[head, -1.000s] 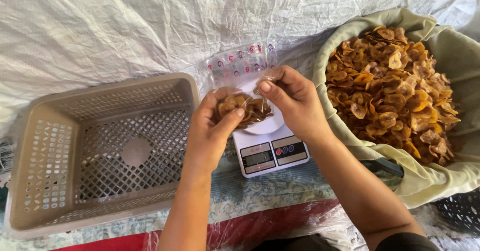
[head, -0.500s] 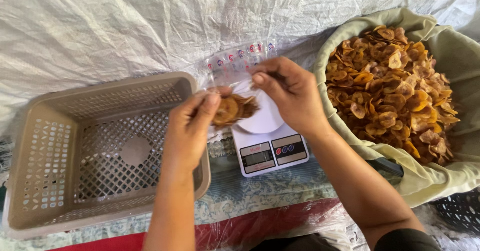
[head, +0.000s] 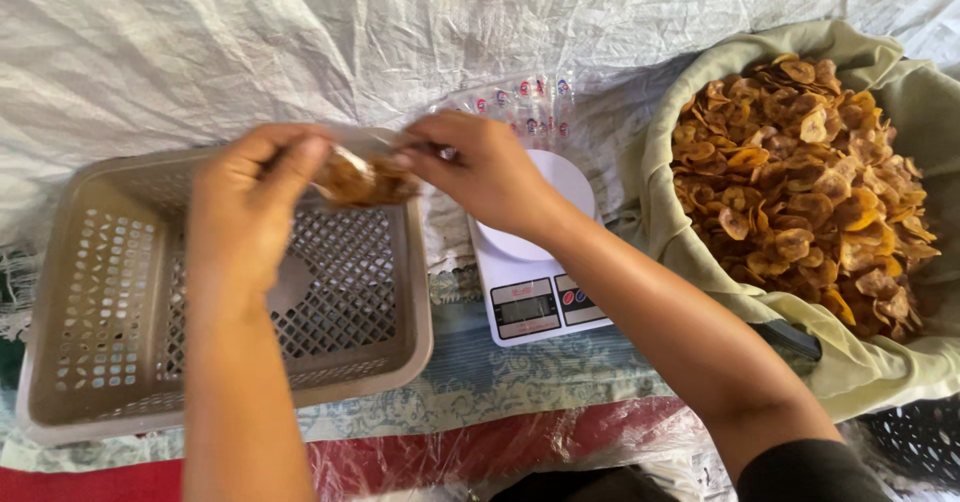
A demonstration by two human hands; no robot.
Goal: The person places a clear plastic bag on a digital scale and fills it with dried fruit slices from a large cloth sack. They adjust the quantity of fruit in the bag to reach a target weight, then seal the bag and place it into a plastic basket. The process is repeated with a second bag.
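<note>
Holding chip bag (head: 365, 177) above basket (head: 70, 302), both hands pinching

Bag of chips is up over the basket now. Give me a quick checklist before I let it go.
1. Both hands on the small bag of chips: ok, left hand and right hand pinch it at either end.
2. Bag above the perforated basket: ok.
3. Basket interior free: ok, nothing seen inside.
4. Bag sealed: cannot tell, its top is blurred.
5. Scale platform free: ok, nothing rests on the part that shows.
6. Chip supply in the cloth-lined container: ok, heaped.
</note>
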